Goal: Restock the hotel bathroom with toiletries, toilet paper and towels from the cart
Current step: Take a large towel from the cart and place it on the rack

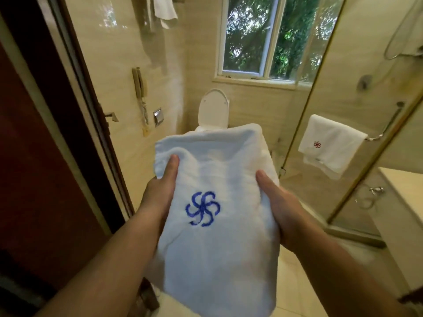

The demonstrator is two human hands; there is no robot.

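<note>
At the bathroom threshold, a folded white towel (217, 259) with a blue emblem is held out in front of the person between both hands. The left hand (158, 193) grips its left edge and the right hand (283, 211) its right edge. Each thumb lies on top, and the fingers are hidden beneath.

Step judged in hand: carrying the towel in for placement. Keep the fold flat and supported from below, emblem up, and mind the near end, which hangs unsupported.

The destination cannot be confirmed. The bar (386, 126) on the glass shower screen (320, 99) already bears a red-emblem towel (329, 152), and another towel (163, 10) hangs high on the left wall.

A toilet (214, 108), lid raised, stands directly ahead. A wall phone (139, 85) and a paper holder (157, 116) are mounted at left.

Obstructions: the open door (34, 156) close at left and the tabletop (407, 179) corner at right narrow the passage.
</note>
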